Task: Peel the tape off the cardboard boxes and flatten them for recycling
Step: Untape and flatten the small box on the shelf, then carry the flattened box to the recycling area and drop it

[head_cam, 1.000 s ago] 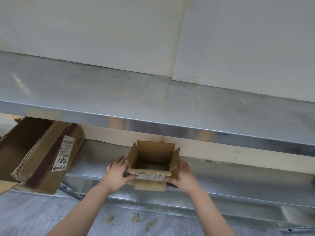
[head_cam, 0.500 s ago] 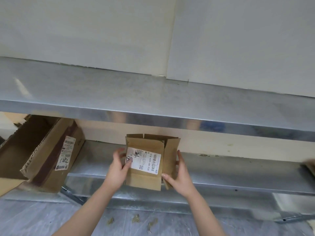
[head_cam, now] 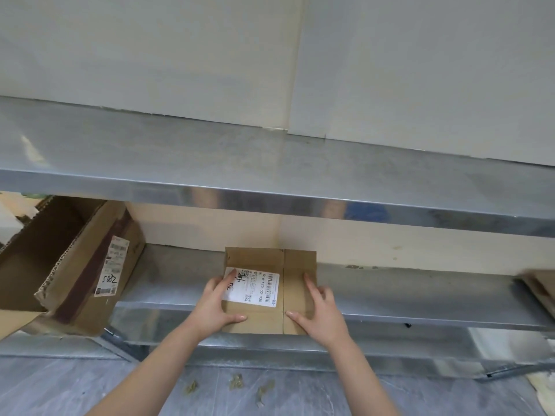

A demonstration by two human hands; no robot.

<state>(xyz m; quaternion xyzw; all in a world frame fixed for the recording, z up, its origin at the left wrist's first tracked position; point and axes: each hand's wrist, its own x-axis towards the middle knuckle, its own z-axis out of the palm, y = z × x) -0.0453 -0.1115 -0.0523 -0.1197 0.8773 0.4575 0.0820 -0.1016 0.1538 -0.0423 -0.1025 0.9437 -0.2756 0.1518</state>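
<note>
We see a matt brown cardboard box point(head_cam: 264, 295) bearing a white paper label point(head_cam: 258, 285). The shelf point(head_cam: 270, 181) is brushed, dully reflective metal.

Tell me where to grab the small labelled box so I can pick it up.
Take the small labelled box by its near edge, coming from the front. It lies flat under the left hand and right hand, and that edge seems to jut past the front lip of the lower shelf, leaving room to pinch it from above and below.
</note>
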